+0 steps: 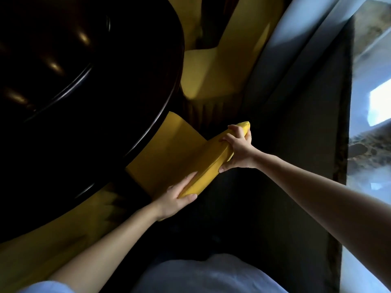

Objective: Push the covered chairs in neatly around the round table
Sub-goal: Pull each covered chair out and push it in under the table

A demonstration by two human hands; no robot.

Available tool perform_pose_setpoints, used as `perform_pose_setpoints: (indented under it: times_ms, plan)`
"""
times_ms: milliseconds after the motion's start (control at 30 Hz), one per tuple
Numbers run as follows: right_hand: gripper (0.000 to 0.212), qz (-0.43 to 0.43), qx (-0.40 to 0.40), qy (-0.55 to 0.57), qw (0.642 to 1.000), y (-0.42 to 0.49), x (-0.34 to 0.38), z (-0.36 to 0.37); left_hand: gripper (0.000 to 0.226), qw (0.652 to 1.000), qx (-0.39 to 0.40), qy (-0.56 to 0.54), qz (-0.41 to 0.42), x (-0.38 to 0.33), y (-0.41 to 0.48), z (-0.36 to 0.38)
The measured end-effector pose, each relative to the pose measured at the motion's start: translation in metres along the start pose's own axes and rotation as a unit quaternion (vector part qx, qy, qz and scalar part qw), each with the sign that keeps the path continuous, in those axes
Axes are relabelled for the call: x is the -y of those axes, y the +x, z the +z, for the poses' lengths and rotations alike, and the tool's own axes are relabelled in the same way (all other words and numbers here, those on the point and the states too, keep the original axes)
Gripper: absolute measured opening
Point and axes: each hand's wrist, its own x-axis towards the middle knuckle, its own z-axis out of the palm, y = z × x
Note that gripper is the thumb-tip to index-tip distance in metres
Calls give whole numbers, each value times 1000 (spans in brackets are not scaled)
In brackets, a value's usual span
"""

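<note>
A chair in a yellow cover (169,149) stands below me, its seat partly under the edge of the dark round table (88,81). My left hand (177,197) holds the near end of the chair's backrest top, fingers along the front and thumb behind. My right hand (237,146) grips the far end of the same backrest, fingers curled over the top. A second yellow-covered chair (211,75) stands farther along the table's rim, its seat beside the edge. A third yellow cover (42,246) shows at the lower left, partly under the table.
A pale curtain (296,49) and a window ledge run along the right side, close behind the chairs. Dark carpet (264,197) fills the narrow strip between chairs and window. My own light clothing shows at the bottom.
</note>
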Motion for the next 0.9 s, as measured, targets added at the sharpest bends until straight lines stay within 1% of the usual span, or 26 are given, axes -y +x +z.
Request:
perform_pose_setpoints:
  times_ms: [67,200,300,367,433,533,600,667,800,900]
  plan:
    - [95,-13,-2,4,1000,16,10,4,72,1000,-22,-1,-8,7,-3,-14]
    - [99,-43,0,-21,999,56,38,11,59,997,-75,-21,-3,17,-11,-46]
    - [99,-52,10,-32,998,88,60,11,56,993,-121,-7,-14,27,-12,-71]
    - [99,-60,15,-38,997,105,76,9,55,988,-153,8,-6,34,-14,-88]
    - [95,-71,4,-31,997,117,88,10,54,984,-175,7,2,38,-17,-103]
    - [92,-70,-6,-15,997,115,86,14,58,988,-151,-21,-4,44,-17,-108]
    - [92,-59,2,-16,998,107,78,17,60,991,-128,-26,1,47,-15,-101]
    - [92,-51,8,-20,998,101,75,17,61,992,-124,-23,10,46,-14,-98]
    - [92,-26,28,-29,999,101,82,14,92,992,-126,-14,-3,42,-15,-101]
    - [94,-29,22,-36,999,99,79,15,93,991,-130,-4,2,38,-18,-98]
